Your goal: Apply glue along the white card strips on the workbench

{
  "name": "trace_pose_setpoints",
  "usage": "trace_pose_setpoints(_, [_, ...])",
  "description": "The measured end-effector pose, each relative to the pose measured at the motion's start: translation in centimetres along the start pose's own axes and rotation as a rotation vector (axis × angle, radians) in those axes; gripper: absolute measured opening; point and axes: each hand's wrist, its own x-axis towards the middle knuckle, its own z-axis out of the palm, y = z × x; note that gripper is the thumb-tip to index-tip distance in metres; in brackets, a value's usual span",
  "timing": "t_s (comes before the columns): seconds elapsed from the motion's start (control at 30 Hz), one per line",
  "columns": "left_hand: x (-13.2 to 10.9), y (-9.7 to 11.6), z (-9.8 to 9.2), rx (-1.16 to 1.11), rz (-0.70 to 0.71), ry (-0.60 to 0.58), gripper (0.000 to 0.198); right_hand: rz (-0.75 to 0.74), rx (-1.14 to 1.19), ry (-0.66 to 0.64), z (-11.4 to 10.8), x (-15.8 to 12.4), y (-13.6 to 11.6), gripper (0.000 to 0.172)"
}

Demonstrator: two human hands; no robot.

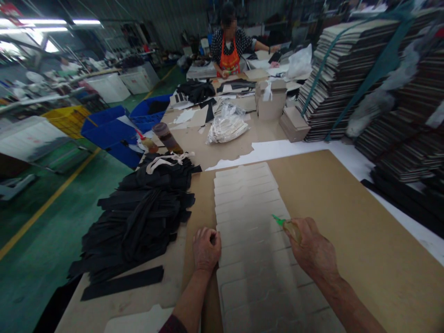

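A row of overlapping pale grey card pieces (248,203) lies fanned out along a brown board (333,208) in front of me. My right hand (312,249) is closed round a small glue bottle (288,226) whose green nozzle points down-left at the cards. My left hand (206,247) rests as a loose fist at the left edge of the card row, its fingers curled with nothing visible in them. A heap of black strips (138,217) sits just left of my left hand.
Tall strapped stacks of flat board (350,74) fill the right side. A clear bag of white pieces (227,125), small boxes (272,99) and a brown bottle (166,136) lie further up the table. A person in an orange apron (229,46) works at the far end. Blue bins (114,132) stand on the green floor.
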Motion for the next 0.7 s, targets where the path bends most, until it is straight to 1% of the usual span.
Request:
trace_pose_setpoints(0.07, [0.0, 0.0, 0.0, 0.000, 0.001, -0.002, 0.016, 0.073, -0.021, 0.014, -0.1, 0.2, 0.8, 0.023])
trace_pose_setpoints(0.13, [0.0, 0.0, 0.0, -0.001, 0.002, -0.005, 0.015, 0.112, -0.022, 0.021, -0.2, 0.4, 1.4, 0.025])
trace_pose_setpoints(0.33, [0.0, -0.1, 0.0, 0.006, 0.001, -0.006, 0.015, 0.042, 0.062, -0.006, 0.4, 0.3, 1.8, 0.024])
trace_pose_setpoints(0.5, [-0.1, -0.1, 0.1, 0.003, -0.004, -0.006, 0.015, 0.134, 0.131, 0.022, 0.4, 0.4, 2.2, 0.027])
trace_pose_setpoints(0.63, [-0.1, 0.0, 0.1, 0.003, -0.008, -0.005, 0.015, 0.099, 0.288, -0.033, 0.8, 0.1, 1.7, 0.028])
trace_pose_setpoints(0.7, [-0.1, 0.1, 0.1, 0.003, -0.009, -0.003, 0.015, 0.126, 0.377, -0.023, 1.1, 0.3, 1.7, 0.031])
